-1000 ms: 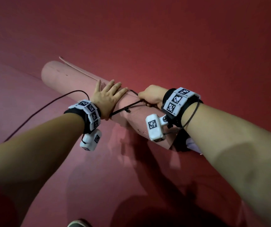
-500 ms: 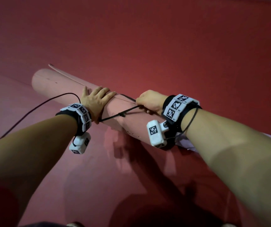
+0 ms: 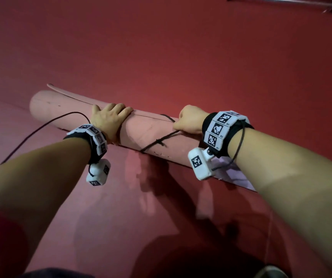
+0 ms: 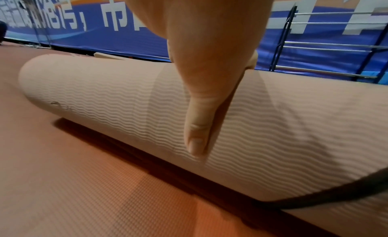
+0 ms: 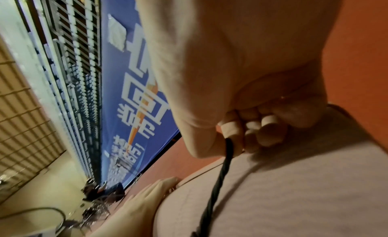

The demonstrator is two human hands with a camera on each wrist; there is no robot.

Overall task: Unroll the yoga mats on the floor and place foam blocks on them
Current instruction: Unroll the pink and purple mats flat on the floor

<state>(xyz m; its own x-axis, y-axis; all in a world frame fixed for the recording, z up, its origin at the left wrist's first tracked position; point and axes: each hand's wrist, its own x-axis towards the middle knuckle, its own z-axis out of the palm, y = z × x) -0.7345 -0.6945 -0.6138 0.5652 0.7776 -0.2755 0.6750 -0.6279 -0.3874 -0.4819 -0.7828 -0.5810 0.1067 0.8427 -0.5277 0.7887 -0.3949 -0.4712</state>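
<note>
A rolled pink yoga mat lies across the red floor, its ribbed surface filling the left wrist view. A black tie cord circles the roll, knotted on the near side. My left hand lies draped over the top of the roll left of the cord, thumb straight down the near side. My right hand is a fist at the roll's top, pinching the cord and pulling it taut. No foam blocks are in view.
Red floor matting spreads all around. A pale lilac sheet lies under the roll's right end. A metal rail and a blue banner wall stand at the far edge. A thin black cable trails left from my left wrist.
The cord has been slid to the right along the roll by my right hand. My left hand has settled more fully over the roll's top.
</note>
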